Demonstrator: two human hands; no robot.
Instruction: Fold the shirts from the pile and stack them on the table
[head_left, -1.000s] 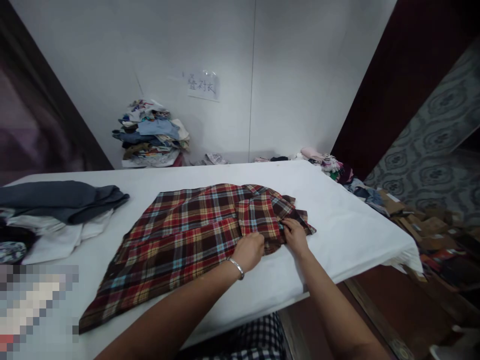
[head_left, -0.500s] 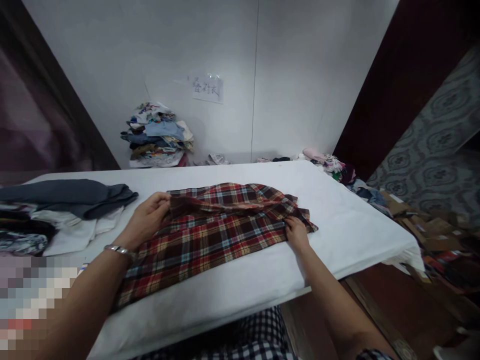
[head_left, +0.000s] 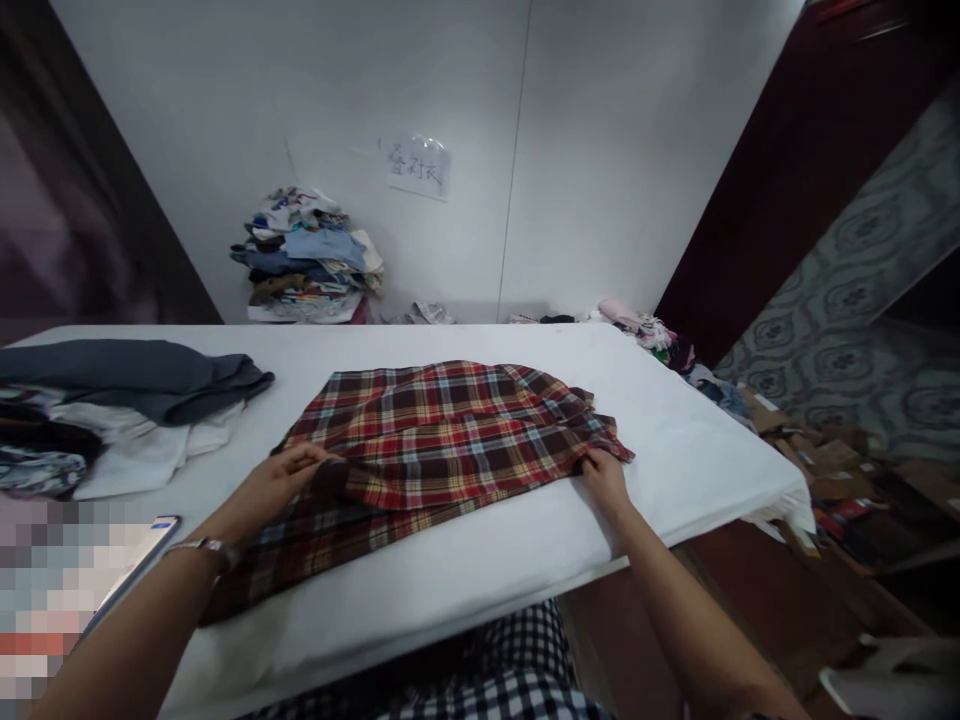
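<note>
A red, brown and yellow plaid shirt (head_left: 442,425) lies lengthwise across the white-covered table (head_left: 480,580). My left hand (head_left: 289,480), with a bracelet at its wrist, pinches the edge of the shirt's upper layer toward the left. That layer lies over the lower one, whose near strip shows below it. At the shirt's right end, my right hand (head_left: 604,480) grips the near corner of the cloth between thumb and fingers. Parts of the fingertips of both hands are hidden by the cloth.
Left on the table are a dark grey garment (head_left: 135,375) and white cloth (head_left: 150,440). A tall pile of folded clothes (head_left: 307,260) stands at the back by the wall. More clothes (head_left: 645,330) lie beyond the far right edge; cardboard boxes (head_left: 832,455) fill the right side.
My left hand has drawn the shirt's upper layer toward me, so the raised fold is now laid over the near side. My right hand has stayed at the right corner.
</note>
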